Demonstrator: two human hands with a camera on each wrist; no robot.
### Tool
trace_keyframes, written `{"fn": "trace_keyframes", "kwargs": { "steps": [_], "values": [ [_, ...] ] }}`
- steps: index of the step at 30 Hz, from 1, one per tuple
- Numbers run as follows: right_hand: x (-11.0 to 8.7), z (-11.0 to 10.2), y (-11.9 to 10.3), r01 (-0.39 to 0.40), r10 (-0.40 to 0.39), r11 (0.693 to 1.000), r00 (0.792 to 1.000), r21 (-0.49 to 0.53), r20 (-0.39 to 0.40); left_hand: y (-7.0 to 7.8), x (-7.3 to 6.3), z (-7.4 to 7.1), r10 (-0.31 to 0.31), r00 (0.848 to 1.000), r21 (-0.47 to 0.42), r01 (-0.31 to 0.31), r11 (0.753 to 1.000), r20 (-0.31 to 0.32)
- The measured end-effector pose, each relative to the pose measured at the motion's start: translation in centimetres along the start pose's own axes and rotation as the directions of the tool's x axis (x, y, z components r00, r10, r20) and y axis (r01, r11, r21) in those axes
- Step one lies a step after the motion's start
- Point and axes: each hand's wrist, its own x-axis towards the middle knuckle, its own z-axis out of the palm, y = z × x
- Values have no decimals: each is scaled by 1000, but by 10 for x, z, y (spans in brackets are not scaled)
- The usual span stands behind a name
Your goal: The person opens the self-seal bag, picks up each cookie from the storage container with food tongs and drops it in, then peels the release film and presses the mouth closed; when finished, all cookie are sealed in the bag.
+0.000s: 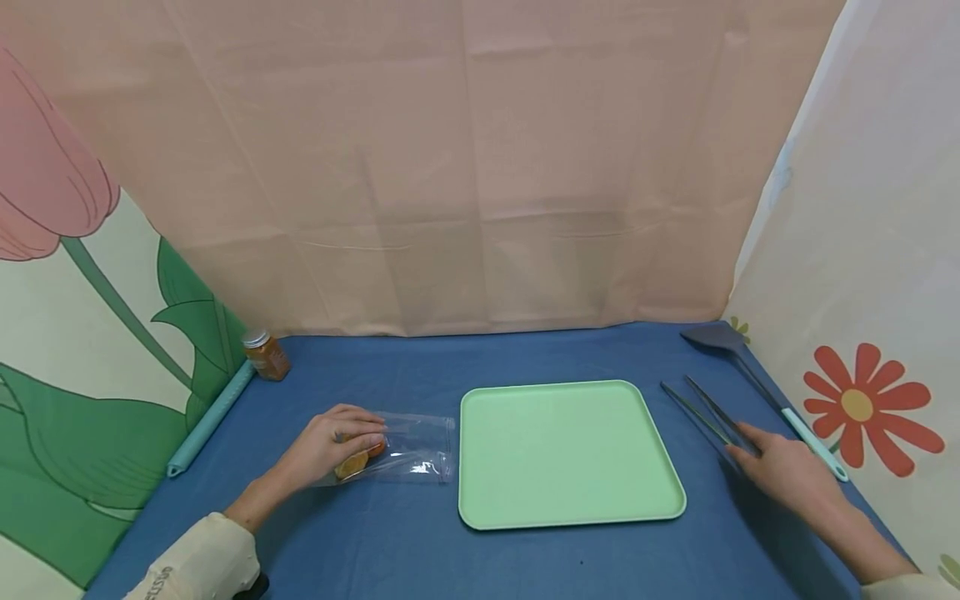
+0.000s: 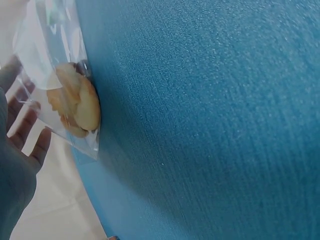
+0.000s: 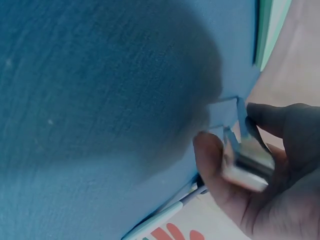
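On the left, my left hand [image 1: 337, 442] reaches over a clear plastic bag [image 1: 420, 446], touching it. Its fingers [image 2: 27, 120] look loosely extended beside the plastic in the left wrist view. Inside the bag lie golden-brown bread-like pieces [image 2: 80, 102], partly covered by the hand in the head view. To the right, my right hand [image 1: 787, 471] grips metal tongs [image 1: 705, 408] near their rear end, the two arms spread apart and pointing away from me. In the right wrist view the tongs' rear end [image 3: 247, 162] sits between thumb and fingers, slightly blurred.
A light green tray [image 1: 570, 454] lies mid-table between the hands. A dark spatula with a mint handle [image 1: 813, 442] lies along the right edge. At the back left stands a small jar of brown contents [image 1: 267, 358], beside a teal roll [image 1: 213, 421].
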Motion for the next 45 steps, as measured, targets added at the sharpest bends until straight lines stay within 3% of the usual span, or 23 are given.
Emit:
{"fn": "trace_keyframes", "kwargs": {
  "steps": [5, 16, 21, 24, 26, 29, 33, 37, 40, 45],
  "values": [
    [2, 5, -2, -23, 28, 997, 998, -72, 58, 2, 0, -1, -13, 1000, -11, 13, 1000, 6],
    [-2, 7, -10, -44, 52, 992, 996, -117, 72, 0, 0, 0, 13, 1000, -9, -13, 1000, 0],
    [-7, 0, -22, 25, -29, 993, 999, -112, -31, 1, 1, 0, 9, 1000, -7, -9, 1000, 3],
    [-9, -6, -45, 138, -141, 990, 982, -32, -126, 2, 0, 0, 3, 1000, -3, -3, 1000, 3],
    [-9, -7, -65, 250, -238, 967, 954, 44, -185, 2, 0, 1, 2, 1000, 0, -2, 1000, 2],
    [-6, -5, -99, 403, -358, 899, 902, 173, -242, 1, 0, 3, -1, 1000, 3, 1, 1000, 6],
    [2, 4, -142, 504, -442, 807, 861, 308, -253, 0, -1, 4, -11, 1000, 8, 11, 1000, 5],
    [10, 15, -180, 501, -462, 765, 865, 405, -198, 0, -2, 4, -13, 1000, 2, 13, 1000, -3],
    [16, 25, -205, 485, -473, 757, 869, 439, -146, -1, -3, 4, -6, 1000, -3, 6, 1000, -4],
    [22, 47, -239, 506, -526, 735, 846, 452, -91, -1, -3, 4, 5, 1000, -7, -5, 1000, -5]
  ]
}}
